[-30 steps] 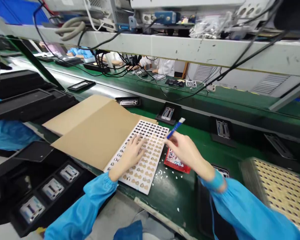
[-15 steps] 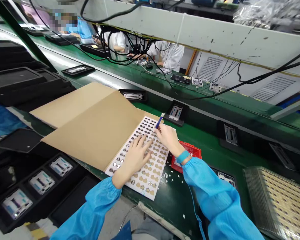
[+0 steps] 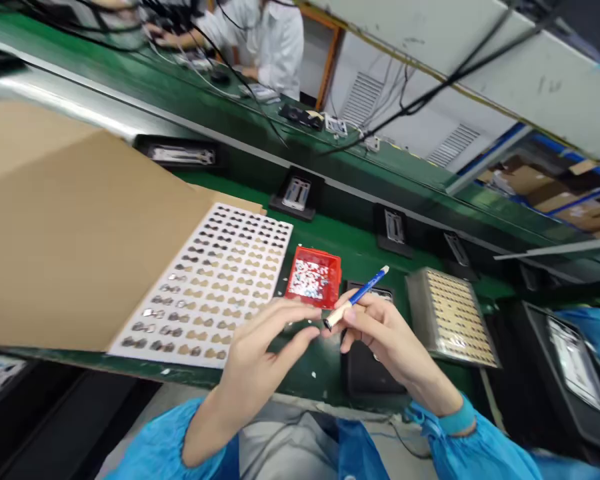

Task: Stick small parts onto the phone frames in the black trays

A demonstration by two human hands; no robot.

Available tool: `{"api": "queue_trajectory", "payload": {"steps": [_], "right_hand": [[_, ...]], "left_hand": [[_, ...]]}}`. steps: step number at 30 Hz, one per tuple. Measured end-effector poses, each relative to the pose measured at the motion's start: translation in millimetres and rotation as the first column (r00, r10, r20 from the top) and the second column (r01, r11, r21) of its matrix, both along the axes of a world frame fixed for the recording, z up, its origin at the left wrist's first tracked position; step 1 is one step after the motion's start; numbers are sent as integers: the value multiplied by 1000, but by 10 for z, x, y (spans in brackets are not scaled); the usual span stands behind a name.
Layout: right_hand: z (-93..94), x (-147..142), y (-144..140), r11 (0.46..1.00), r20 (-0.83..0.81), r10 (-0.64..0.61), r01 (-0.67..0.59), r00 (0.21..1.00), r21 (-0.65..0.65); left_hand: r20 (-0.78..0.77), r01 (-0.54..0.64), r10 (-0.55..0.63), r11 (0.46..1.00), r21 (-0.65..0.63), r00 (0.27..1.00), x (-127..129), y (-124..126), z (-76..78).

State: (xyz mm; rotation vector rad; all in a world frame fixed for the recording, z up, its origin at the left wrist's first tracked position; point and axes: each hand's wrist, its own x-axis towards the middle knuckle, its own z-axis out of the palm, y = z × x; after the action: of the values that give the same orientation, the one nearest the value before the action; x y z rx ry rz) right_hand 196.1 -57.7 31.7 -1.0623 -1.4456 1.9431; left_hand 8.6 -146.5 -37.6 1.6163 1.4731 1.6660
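My right hand (image 3: 375, 320) pinches a blue pen-shaped tool (image 3: 365, 288) with pale ends, its dark-tipped lower end pointing left. My left hand (image 3: 265, 347) reaches toward that tip with thumb and fingers apart; whether a tiny piece is at its fingertips I cannot make out. Left of both hands lies a white sheet (image 3: 193, 353) bearing rows of small bow-shaped parts, dark toward the far and left sides and tan elsewhere. Just beyond the hands is a red box (image 3: 336, 267) of small white bits. A black tray (image 3: 370, 373) lies partly under my right hand.
Brown cardboard (image 3: 80, 253) covers the left of the green bench. A stack of clear trays (image 3: 460, 313) with tan pieces stands to the right. Several black trays with phone frames (image 3: 297, 193) line the far side. A person in white (image 3: 275, 47) sits across the line.
My left hand has lifted off the sheet, and my right hand has brought the pen-shaped tool from the sheet toward me. Both now meet before the red box. The view has swung right.
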Motion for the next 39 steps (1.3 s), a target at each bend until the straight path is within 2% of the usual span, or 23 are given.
{"api": "queue_trajectory", "payload": {"steps": [2, 5, 8, 11, 13, 15, 16, 18, 20, 23, 25, 27, 29, 35, 39], "right_hand": [[-39, 206, -136, 996, 26, -89, 89, 996, -20], [-179, 459, -261, 972, 52, -226, 229, 973, -46], [-353, 609, -334, 939, 27, -333, 334, 942, -87], [-477, 689, -326, 916, 14, -390, 389, 921, -100], [-519, 764, -228, 908, 31, -417, 418, 908, -17], [-552, 888, -41, 878, 76, -462, 444, 883, 181], [-575, 966, 77, 844, 110, -490, 440, 865, 307], [-642, 1131, 331, 766, 212, -531, 358, 820, 534], [-729, 1273, 551, 720, 376, -537, 178, 755, 671], [-853, 1389, 734, 711, 622, -513, -114, 592, 694], [-911, 1417, 765, 709, 708, -504, -231, 494, 666], [-954, 1437, 765, 696, 739, -510, -294, 440, 655], [-990, 1462, 766, 674, 742, -521, -331, 421, 661], [-1103, 1546, 830, 588, 729, -527, -432, 437, 684], [-1134, 1585, 864, 565, 715, -511, -440, 477, 698]], "left_hand": [[82, 64, -64, 998, 8, 995, 281, 35, 9], [123, 91, -98, 994, 62, 988, 606, 130, -103], [78, 74, -87, 985, 157, 993, 799, 217, -221], [-33, 88, -83, 981, 174, 996, 850, 284, -281], [-125, 86, -69, 987, 135, 990, 800, 334, -308], [-233, 22, 1, 995, 97, 972, 696, 403, -351], [-299, -25, 48, 996, 80, 953, 632, 446, -385], [-440, -112, 125, 992, 56, 889, 511, 542, -478], [-551, -166, 157, 985, 34, 820, 426, 634, -587], [-604, -198, 185, 979, 46, 775, 391, 719, -710], [-591, -211, 206, 976, 61, 780, 407, 736, -735], [-565, -236, 235, 969, 74, 791, 429, 739, -720], [-550, -257, 263, 962, 90, 793, 445, 743, -695], [-575, -237, 262, 964, 120, 775, 468, 765, -706], [-559, -255, 260, 963, 89, 787, 490, 762, -727]]}}
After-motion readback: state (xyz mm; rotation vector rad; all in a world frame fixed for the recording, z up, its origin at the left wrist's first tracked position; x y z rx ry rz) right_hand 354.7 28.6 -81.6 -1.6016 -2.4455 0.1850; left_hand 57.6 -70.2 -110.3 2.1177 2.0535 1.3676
